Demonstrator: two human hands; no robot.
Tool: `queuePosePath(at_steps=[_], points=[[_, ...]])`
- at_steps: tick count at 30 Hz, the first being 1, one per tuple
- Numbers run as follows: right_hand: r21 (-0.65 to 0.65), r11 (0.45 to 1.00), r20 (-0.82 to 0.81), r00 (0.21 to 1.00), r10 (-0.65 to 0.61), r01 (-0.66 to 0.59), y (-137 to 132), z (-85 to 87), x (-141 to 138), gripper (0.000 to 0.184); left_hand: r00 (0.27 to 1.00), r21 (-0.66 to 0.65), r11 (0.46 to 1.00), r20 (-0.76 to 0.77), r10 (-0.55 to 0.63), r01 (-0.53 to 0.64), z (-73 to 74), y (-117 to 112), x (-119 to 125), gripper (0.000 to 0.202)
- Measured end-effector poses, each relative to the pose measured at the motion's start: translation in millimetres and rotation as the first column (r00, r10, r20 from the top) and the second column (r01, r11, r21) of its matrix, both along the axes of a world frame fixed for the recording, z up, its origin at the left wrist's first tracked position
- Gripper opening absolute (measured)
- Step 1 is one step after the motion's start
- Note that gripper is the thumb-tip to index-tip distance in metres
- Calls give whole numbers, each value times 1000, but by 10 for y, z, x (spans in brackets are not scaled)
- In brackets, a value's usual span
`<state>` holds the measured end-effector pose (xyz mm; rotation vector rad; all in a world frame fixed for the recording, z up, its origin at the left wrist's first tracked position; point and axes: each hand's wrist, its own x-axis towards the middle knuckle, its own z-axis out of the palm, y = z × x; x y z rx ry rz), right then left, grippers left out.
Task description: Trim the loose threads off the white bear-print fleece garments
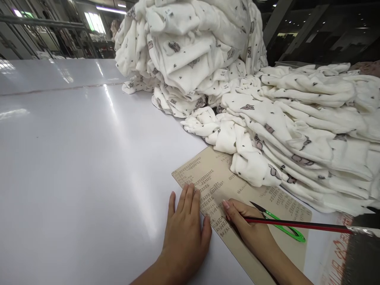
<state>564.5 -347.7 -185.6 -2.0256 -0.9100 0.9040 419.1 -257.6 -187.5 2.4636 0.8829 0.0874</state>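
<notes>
In the right hand [255, 234], the pencil [323, 227] points left, lying crosswise.

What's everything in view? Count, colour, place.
Table: one, glossy white, beneath everything
Printed garments: many, uncountable, white with grey prints, heaped top centre and right
2XL size labels: at least two, white, on the heap
Cardboard sheet: one, tan, handwritten, centre right
Thread snips: one, green with dark blades, on the cardboard
Pen or pencil: one, red and black, in the right hand
Dark object: one, unclear, lower right
Window: at least one, bright, background left
Hands: two, bare; left flat at the cardboard's edge, right over it
</notes>
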Motion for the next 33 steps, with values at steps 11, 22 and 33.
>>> queuePosePath(at_steps=[11,22,33], points=[[-18,1000,13,1000,14,-13,4,-8,-3,44,1000,-8,1000,-16,3,-3,-22,-15,-8,50],[-26,999,41,998,40,-39,19,10,2,44,1000,1,1000,-1,4,-4,-21,-8,-8,50],[-9,999,70,997,45,-45,13,7,-12,43,1000,-4,1000,-18,6,-6,-19,-12,-2,51]])
